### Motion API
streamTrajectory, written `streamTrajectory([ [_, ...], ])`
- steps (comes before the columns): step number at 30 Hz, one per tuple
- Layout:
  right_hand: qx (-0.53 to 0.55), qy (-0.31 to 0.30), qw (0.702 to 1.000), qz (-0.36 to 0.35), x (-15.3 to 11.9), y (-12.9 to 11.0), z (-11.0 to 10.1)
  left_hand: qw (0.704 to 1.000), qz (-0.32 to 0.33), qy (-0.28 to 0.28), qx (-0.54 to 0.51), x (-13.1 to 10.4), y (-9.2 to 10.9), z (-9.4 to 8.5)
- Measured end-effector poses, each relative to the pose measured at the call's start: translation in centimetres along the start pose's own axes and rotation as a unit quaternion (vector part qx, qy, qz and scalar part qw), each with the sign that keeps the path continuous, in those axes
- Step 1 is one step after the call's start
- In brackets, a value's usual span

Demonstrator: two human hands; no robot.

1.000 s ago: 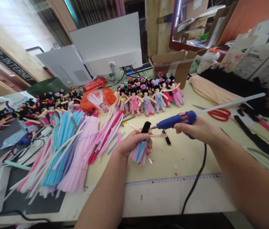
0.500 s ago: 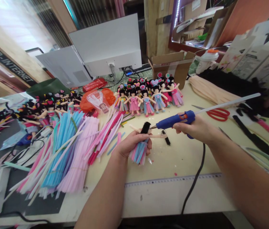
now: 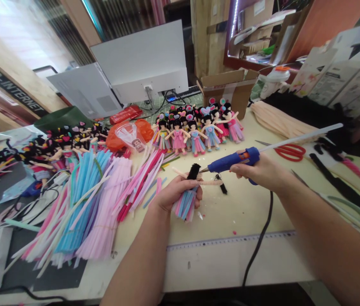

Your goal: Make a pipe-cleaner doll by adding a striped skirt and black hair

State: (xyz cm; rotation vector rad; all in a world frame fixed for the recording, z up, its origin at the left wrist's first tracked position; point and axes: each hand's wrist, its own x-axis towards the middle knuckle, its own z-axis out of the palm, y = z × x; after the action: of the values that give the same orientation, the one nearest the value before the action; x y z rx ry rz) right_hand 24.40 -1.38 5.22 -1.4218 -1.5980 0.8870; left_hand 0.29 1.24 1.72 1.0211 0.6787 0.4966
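A small doll with a blue and pink skirt, pale arms and black hair is gripped in my left hand, near the middle of the table. My right hand is wrapped round a blue glue gun with a long clear glue stick out of its back. The gun's metal nozzle points left, at or very near the doll's black hair; whether they touch cannot be told. A short black piece lies by the end of the doll's arm.
Finished dolls stand behind my hands. Bundles of coloured pipe cleaners lie at left. Red-handled scissors and a second, green-handled pair are at right. A black cord crosses the ruler.
The view has shifted very slightly. Both hands keep their holds, and the glue gun's nozzle stays beside the doll's hair.
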Motion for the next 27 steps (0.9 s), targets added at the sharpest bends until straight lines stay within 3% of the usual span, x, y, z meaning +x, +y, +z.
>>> streamTrajectory([
  [27,0.012,0.011,1.0,0.023,-0.1,-0.12,-0.04,1.0,0.005,-0.014,-0.003,-0.05,-0.16,-0.27],
])
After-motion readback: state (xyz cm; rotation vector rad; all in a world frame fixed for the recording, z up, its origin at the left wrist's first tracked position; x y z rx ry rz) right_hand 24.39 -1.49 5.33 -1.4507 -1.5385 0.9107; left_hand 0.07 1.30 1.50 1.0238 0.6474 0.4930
